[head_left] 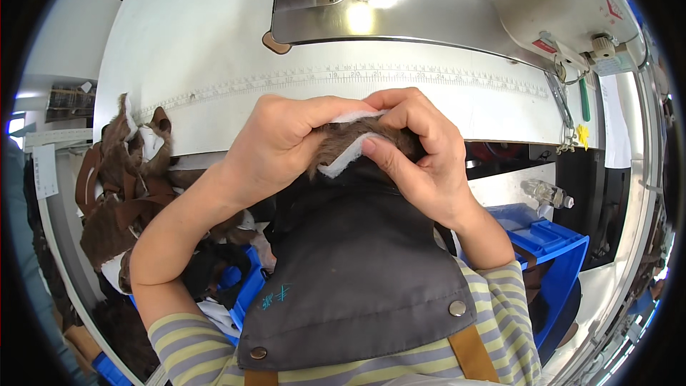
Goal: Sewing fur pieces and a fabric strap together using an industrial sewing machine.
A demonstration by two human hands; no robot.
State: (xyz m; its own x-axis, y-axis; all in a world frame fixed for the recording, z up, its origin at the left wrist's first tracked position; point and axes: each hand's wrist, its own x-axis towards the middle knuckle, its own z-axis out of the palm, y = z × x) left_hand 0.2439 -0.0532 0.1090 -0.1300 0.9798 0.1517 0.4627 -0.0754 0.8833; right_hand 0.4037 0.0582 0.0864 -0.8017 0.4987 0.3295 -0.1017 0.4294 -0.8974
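Between my two hands, just off the table's front edge, is a brown furry fabric piece point(343, 144) with a white fuzzy backing showing along its edges. My left hand point(280, 129) pinches its left side, thumb and fingers closed on it. The right side is gripped by my right hand point(421, 146), its thumb pressed on the white edge and its fingers curled over the top. Part of the piece is hidden behind the fingers. Below it hangs my dark apron point(357, 250).
Beyond my hands stands a sewing machine point(386, 0) on a white table point(193, 43) with a printed ruler strip point(343, 75). More brown fur pieces point(125, 179) are heaped at the left. Blue bins point(554, 243) flank me. A clear bottle point(547, 193) lies at the right, below green-handled tools point(584, 100).
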